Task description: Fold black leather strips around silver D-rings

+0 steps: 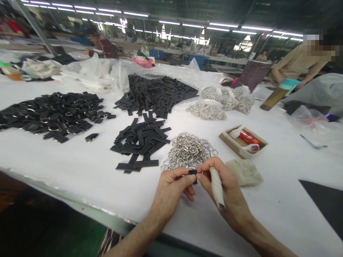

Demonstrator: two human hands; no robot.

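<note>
Okay, nearest first: working over a white-covered table [80, 160], pinching a small black strip [192, 172] between thumb and index of the left hand [167, 189], other fingers curled below. Holding the strip's other end with thumb and index tips of the right hand [232, 191]. Also carrying a pale wrapped tool [217, 187] in that same hand, slanting back toward the wrist. Can't make out detail at the strip; mostly covered by fingertips.

Off to the right, a black sheet [325, 207], flat. Just beside the right hand, a pale, cloudy block [245, 172]. Right past the fingertips, a heap of silvery metal rings [191, 150]. Left of those, a loose pile of flat black strips [140, 137]. Behind the block, an open cardboard box [232, 149] with red and white items [249, 137] inside.

Farther out left, a large mound of black looped pieces [61, 114] with metal showing, plus one lone looped piece [92, 137] set apart. Mid-table, a bigger mass of black strips [158, 94]. Right of that, clear bags of rings [206, 110], bunched together. Beyond, crumpled clear plastic [93, 71] and a pink basin [142, 63]. Far right, a co-worker [294, 62] in a tan top, bent forward. Overhead, rows of strip lights [168, 23].
</note>
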